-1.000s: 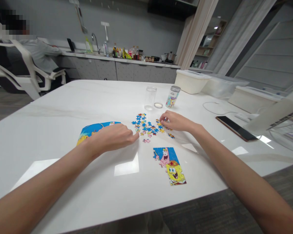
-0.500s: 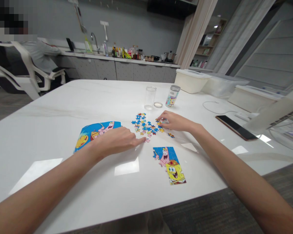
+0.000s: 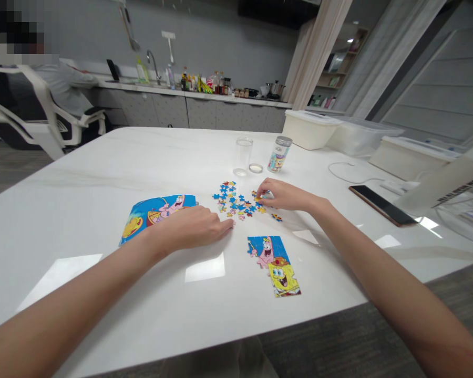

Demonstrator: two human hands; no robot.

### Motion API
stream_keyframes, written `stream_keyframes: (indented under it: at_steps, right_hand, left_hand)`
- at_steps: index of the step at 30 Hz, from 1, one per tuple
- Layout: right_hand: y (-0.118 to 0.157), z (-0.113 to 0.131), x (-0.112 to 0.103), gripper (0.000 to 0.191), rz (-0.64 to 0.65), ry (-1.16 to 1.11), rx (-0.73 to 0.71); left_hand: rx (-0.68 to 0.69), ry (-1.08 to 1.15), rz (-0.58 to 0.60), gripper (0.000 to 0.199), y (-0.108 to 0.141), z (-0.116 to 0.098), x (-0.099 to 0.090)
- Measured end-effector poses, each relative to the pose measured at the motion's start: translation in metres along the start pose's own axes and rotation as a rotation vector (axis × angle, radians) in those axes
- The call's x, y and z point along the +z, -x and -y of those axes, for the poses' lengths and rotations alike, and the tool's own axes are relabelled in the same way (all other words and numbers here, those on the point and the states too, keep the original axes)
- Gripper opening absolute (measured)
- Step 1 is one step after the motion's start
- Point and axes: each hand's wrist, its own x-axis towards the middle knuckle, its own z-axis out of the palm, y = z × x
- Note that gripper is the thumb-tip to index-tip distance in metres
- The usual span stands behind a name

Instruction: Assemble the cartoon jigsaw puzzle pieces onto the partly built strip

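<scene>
Loose puzzle pieces [image 3: 232,202], mostly blue with some yellow and pink, lie scattered mid-table. My left hand [image 3: 199,226] is closed, its fingertips at a small pink piece [image 3: 232,224] left of the pile; its wrist side covers part of a blue picture sheet [image 3: 142,210]. At the pile's right edge, my right hand [image 3: 278,195] has its thumb and fingers pinched over pieces; what is between them is too small to name. Nearer me lies a joined puzzle section [image 3: 278,265] showing a pink figure and a yellow one.
Behind the pile stand a clear jar [image 3: 243,156], its lid [image 3: 256,168] and a printed can [image 3: 279,155]. On the right are a phone [image 3: 382,206], cables and plastic bins [image 3: 311,128]. A person sits in a chair [image 3: 43,110] at far left.
My left fingertips have drawn back slightly left, with the pink piece moving along under them. The fingers of my right hand have shifted slightly at the pile.
</scene>
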Motion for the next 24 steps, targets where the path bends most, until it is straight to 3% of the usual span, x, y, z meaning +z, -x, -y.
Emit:
stream_keyframes:
  at_steps: [4,9,24]
  right_hand:
    - [0.000,-0.002,0.001,0.020,-0.011,0.000,-0.027]
    - [0.000,-0.003,0.001,0.021,-0.012,0.008,-0.027]
    - [0.000,-0.003,-0.002,0.024,0.002,0.012,-0.020]
  left_hand:
    - [-0.105,0.259,-0.019,0.028,-0.003,-0.002,0.001]
    - [-0.240,0.518,0.121,0.030,-0.006,-0.002,-0.007]
    - [-0.260,0.482,0.130,0.022,-0.006,-0.006,-0.017]
